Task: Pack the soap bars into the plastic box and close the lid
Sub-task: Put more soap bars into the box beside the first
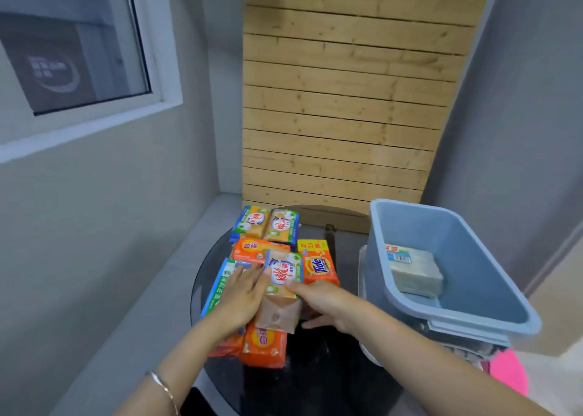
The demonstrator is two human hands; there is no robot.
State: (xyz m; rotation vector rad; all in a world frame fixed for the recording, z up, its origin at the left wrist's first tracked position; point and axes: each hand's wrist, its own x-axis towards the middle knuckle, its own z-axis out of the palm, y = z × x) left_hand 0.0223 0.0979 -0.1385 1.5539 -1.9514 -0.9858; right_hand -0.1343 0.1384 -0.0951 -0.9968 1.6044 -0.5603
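Several wrapped soap bars lie on a round dark glass table (318,371). A brown soap bar with a red-and-white label (281,292) is tilted up in the middle of the pile; my left hand (243,295) presses its left side and my right hand (318,302) grips its right side. Around it lie an orange Tide bar (320,265), an orange bar (258,250) behind, another orange bar (263,347) in front, and two brown bars (266,224) at the back. The blue plastic box (479,289) stands open at the right with one pale wrapped soap (413,272) inside.
The box rests on a white lid or tray (366,276) at the table's right edge. A green-edged soap pack (217,286) lies under my left hand. A wooden slat panel (340,100) stands behind the table, grey walls on both sides. Something pink (508,374) sits below the box.
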